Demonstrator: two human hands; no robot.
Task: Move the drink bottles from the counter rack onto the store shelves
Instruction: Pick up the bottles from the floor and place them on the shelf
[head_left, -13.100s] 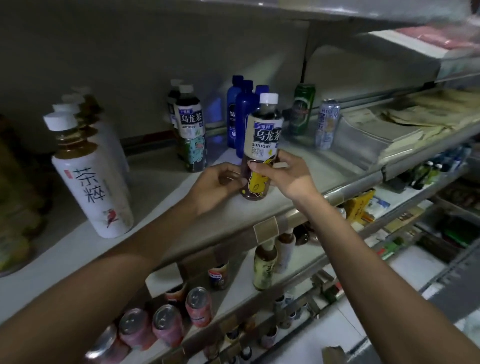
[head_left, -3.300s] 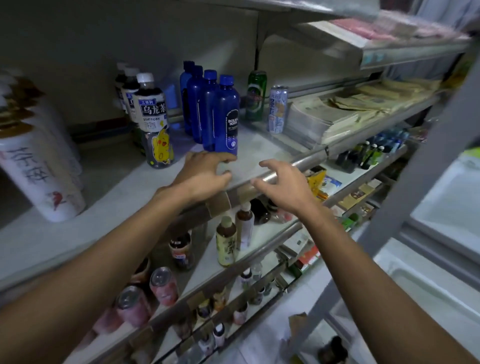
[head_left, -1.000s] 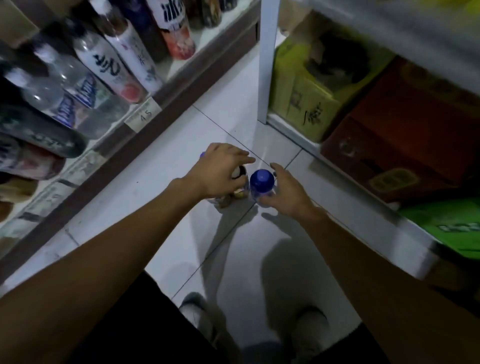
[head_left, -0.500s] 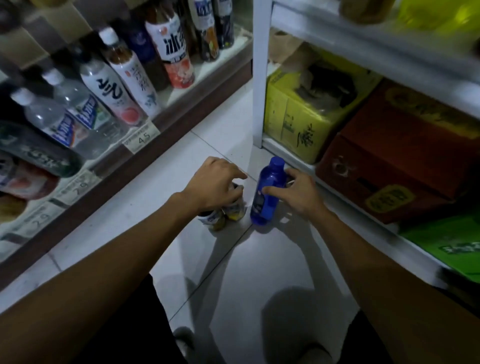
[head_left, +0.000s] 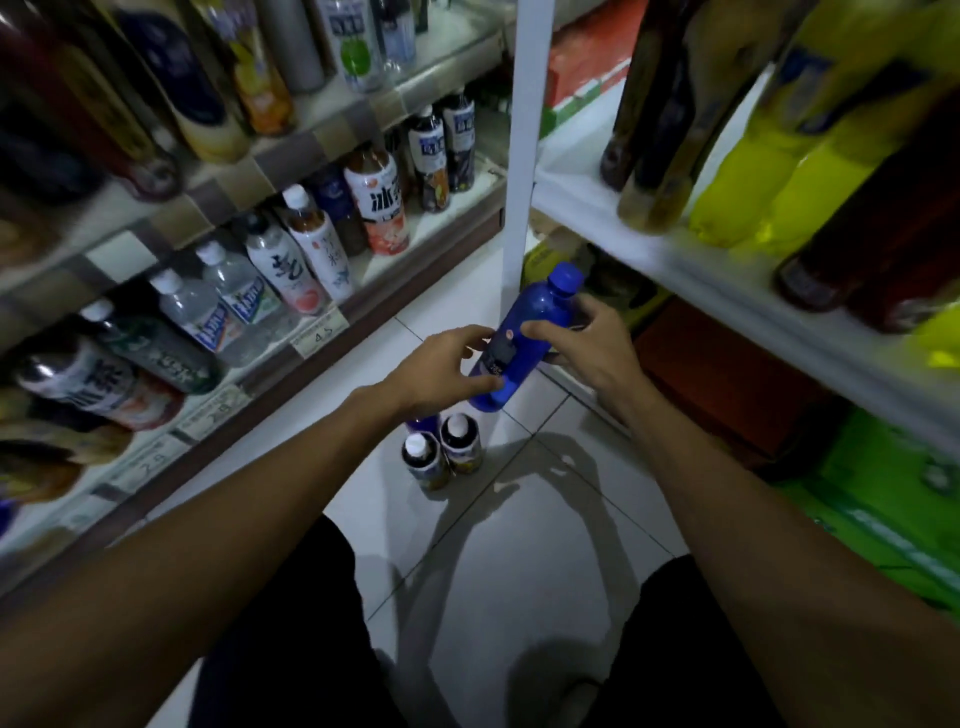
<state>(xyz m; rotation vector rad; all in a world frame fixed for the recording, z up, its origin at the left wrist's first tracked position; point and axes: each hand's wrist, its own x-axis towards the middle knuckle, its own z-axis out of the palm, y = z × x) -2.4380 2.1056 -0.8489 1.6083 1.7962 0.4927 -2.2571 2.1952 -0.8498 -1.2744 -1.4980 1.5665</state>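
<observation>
At centre frame our left hand (head_left: 445, 370) pinches the tilted blue bottle (head_left: 525, 332) low down (it hangs clear of the floor (head_left: 519, 551)), and our right hand (head_left: 589, 349) curls its fingers round the upper body; a slack handover could drop it onto the small bottles (head_left: 460, 450) beneath.

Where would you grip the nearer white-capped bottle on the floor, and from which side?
Probably round the neck under the cap, from above. The nearer white-capped bottle stands upright, with its twin close beside it and a blue bottle on the floor behind, leaving little room round the body.
</observation>
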